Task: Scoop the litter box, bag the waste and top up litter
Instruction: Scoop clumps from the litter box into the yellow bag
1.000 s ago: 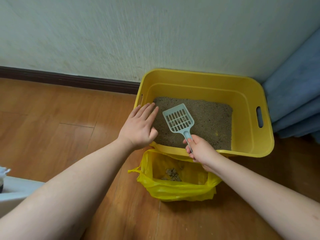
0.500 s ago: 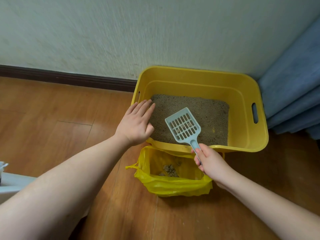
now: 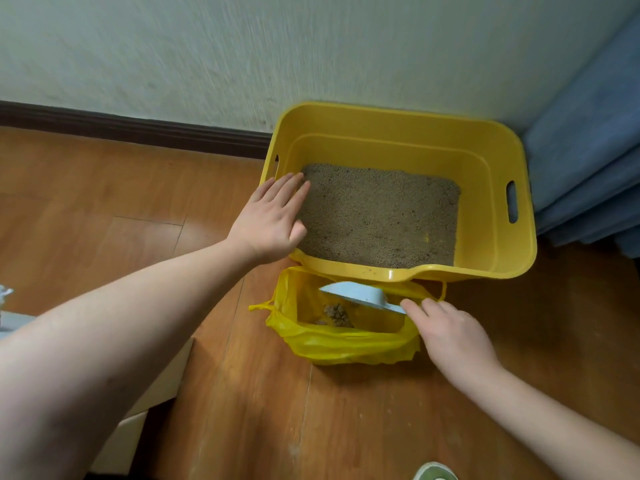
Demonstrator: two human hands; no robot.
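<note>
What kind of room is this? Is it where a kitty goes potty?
Probably yes: a corner of a home. A yellow litter box filled with litter sits on the wooden floor against the wall, with a blue curtain beside it.

One head-worn wide-angle view looks forward and steeply down at the wooden floor, close over both forearms; the wall fills twelve o'clock, a blue curtain two o'clock.
</note>
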